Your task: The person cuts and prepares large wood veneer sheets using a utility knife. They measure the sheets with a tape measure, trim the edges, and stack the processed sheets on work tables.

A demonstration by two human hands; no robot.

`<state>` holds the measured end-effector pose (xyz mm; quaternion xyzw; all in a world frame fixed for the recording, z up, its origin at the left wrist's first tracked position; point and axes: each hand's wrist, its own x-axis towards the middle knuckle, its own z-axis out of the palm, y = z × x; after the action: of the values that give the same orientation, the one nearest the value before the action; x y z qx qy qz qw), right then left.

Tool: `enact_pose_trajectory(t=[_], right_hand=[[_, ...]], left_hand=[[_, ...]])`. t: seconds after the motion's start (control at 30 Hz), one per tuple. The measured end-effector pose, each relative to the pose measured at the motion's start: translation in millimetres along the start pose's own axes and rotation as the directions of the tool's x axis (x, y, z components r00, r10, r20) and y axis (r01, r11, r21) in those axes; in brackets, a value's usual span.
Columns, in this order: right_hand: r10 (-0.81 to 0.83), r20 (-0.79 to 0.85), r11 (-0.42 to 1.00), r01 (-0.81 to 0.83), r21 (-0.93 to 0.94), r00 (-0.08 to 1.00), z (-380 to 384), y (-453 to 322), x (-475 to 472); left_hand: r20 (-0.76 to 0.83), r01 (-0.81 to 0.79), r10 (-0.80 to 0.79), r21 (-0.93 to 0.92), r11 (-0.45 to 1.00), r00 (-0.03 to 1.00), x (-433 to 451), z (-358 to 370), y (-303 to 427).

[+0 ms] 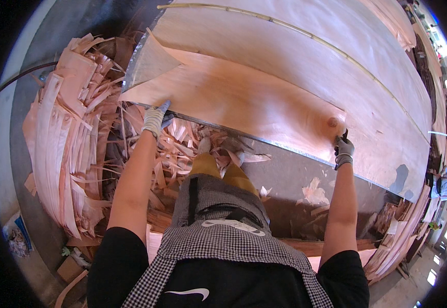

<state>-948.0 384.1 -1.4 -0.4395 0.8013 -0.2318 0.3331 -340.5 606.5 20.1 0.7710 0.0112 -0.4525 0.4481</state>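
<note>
A light wood veneer sheet (231, 90) lies along the near edge of a large veneer-covered table (385, 154). My left hand (157, 117), in a striped glove with blue-grey fingers, straddles the sheet's near edge at its left part, some fingers on top and others below. At the sheet's right end, beside a round knot, my right hand (343, 151) in a grey glove is closed around a small dark tool (345, 134); its exact kind cannot be told. Near the left end, a triangular veneer piece (156, 59) overlaps the sheet. A thin bamboo strip (312, 36) curves across the table's far part.
Stacked veneer strips (63, 154) stand at the left. Veneer scraps (177, 150) litter the floor around my feet. More veneer stacks (398, 238) are at the lower right, with a person (443, 184) in blue beyond. A bag of scraps (16, 236) sits far left.
</note>
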Motion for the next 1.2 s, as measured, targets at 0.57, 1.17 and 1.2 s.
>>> enact_pose_trajectory(t=[0.57, 1.17, 1.2], right_hand=[[-0.545, 0.481, 0.793, 0.609, 0.028, 0.687, 248.2, -135.9, -224.1], [-0.52, 0.71, 0.21, 0.877, -0.433, 0.475, 295.9, -168.1, -334.9], [-0.428, 0.729, 0.244, 0.845, -0.476, 0.535, 275.1, -139.3, -334.4]], left_hand=[[0.39, -0.823, 0.907, 0.559, -0.097, 0.158, 66.4, 48.7, 22.2], [0.411, -0.782, 0.882, 0.618, -0.083, 0.231, 73.8, 16.2, 39.6], [0.396, -0.789, 0.895, 0.608, -0.087, 0.206, 73.8, 17.0, 39.7]])
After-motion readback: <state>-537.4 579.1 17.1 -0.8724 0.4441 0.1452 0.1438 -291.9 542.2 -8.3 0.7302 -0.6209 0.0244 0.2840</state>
